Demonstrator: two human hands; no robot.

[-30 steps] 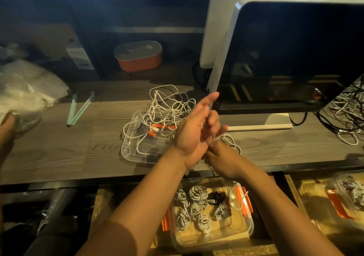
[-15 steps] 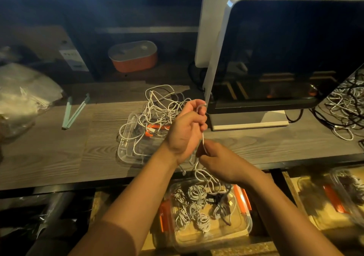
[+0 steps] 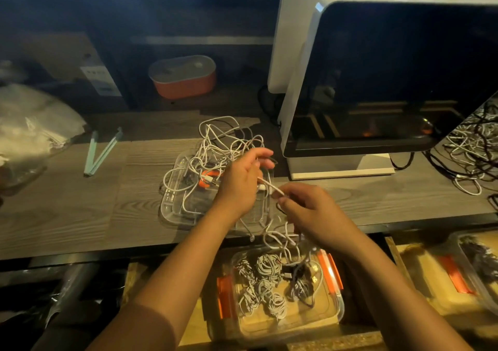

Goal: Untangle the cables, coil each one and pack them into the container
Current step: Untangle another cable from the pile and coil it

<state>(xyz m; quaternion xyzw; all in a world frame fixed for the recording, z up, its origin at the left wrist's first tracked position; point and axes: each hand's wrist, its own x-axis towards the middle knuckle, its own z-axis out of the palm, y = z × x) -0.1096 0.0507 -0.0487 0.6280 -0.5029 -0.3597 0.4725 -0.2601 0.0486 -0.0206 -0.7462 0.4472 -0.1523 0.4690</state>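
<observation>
Over the grey worktop (image 3: 80,202) your left hand (image 3: 237,186) and right hand (image 3: 310,210) pinch one white cable (image 3: 266,186) in curled fingers (image 3: 289,190), slack dangling above the container (image 3: 340,307); tugging may tighten the tangle (image 3: 223,145).

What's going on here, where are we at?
A person is sorting cables. The left hand and right hand each grip one white cable stretched between them over the desk edge, its slack hanging toward the clear container, which already holds several coiled cables. A tangled pile lies on the desk.
</observation>
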